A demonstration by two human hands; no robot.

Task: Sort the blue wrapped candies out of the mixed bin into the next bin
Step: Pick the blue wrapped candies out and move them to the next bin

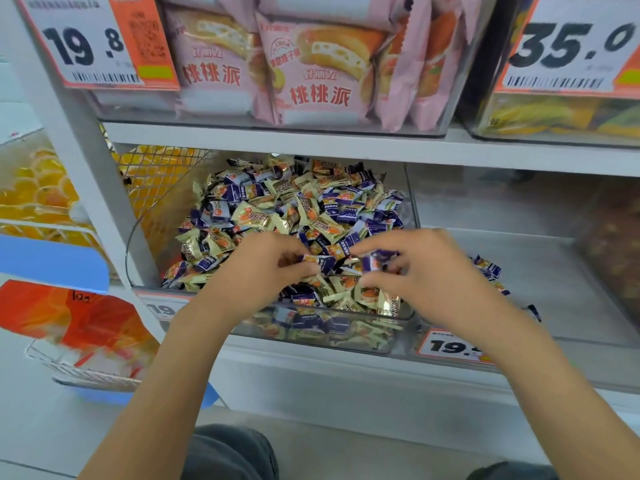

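Head view: left hand (266, 268) and right hand (426, 271) are pinching light, crinkly, slippery blue foil-wrapped candies (349, 263); twisted ends looking the best hold.

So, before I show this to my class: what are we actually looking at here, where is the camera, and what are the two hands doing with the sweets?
There is no machine here, only a person. The single picture comes from a camera worn on the person's head, looking forward and down at a shop shelf, so the two bare arms reach in from the bottom.

The clear mixed bin is heaped with blue wrapped candies and cream wrapped candies. To its right, the next bin holds a few blue ones near its left side. Above stand pink snack packets and price tags.

The left hand and right hand meet over the front of the heap. Each has a grip with curled fingers on blue-wrapped sweets; how many each holds is unclear.
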